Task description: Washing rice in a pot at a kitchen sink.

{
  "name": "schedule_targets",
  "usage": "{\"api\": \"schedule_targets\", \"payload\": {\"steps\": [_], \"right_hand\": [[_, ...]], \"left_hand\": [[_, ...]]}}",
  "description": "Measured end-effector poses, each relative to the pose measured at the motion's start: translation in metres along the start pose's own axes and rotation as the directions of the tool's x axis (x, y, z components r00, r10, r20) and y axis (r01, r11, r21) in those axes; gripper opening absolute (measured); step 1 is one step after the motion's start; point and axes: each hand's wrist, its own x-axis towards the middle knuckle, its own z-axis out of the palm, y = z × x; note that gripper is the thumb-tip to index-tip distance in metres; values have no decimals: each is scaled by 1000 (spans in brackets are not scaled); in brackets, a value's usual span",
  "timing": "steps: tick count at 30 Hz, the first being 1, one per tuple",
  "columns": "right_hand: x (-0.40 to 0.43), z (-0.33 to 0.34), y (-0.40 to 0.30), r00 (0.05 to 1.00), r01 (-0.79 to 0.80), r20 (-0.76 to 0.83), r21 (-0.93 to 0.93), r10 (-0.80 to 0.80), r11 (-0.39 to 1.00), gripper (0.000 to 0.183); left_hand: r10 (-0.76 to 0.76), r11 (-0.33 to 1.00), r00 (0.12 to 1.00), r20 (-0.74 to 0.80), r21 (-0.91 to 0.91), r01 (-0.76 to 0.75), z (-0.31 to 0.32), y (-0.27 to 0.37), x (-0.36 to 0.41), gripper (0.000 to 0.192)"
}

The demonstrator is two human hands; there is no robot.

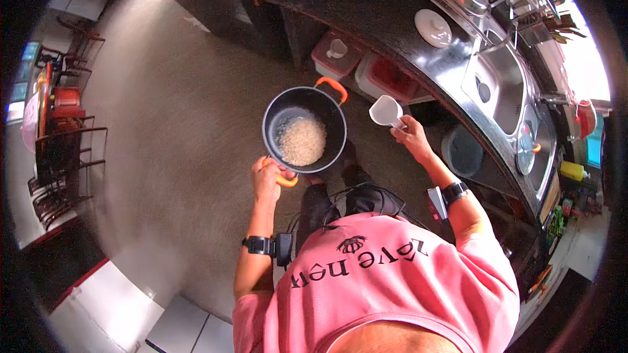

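My left hand is closed around the near orange handle of a dark cooking pot, held out over the floor. A heap of pale grains, which look like uncooked rice, lies on the pot's bottom. The pot's far orange handle is free. To the right of the pot, apart from it, my right hand grips a white scoop or measuring cup by its short handle. Whether the cup holds anything cannot be told.
A dark counter curves along the right, with a white lid and a steel sink. Below it stand lidded plastic containers and a bucket. A glass lid rests by the sink. Chairs stand far left.
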Motion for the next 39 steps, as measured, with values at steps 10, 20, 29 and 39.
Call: {"api": "schedule_targets", "payload": {"steps": [10,20,29,39], "right_hand": [[121,-41,121,944,-36,-325,-267,-55,963,32],[206,-23,147,904,129,-399,-87,-153,988,34],[235,-26,192,913,131,-333,-309,-236,942,38],[227,-31,193,896,171,-262,-542,-358,823,42]], "left_hand": [[-168,985,982,-91,14,170,-2,-25,-3,7],[-246,969,944,-221,-43,242,-27,-61,-5,8],[-173,984,948,-266,4,180,-30,-74,4,12],[-151,988,939,-310,-11,155,-2,-58,12,12]]}}
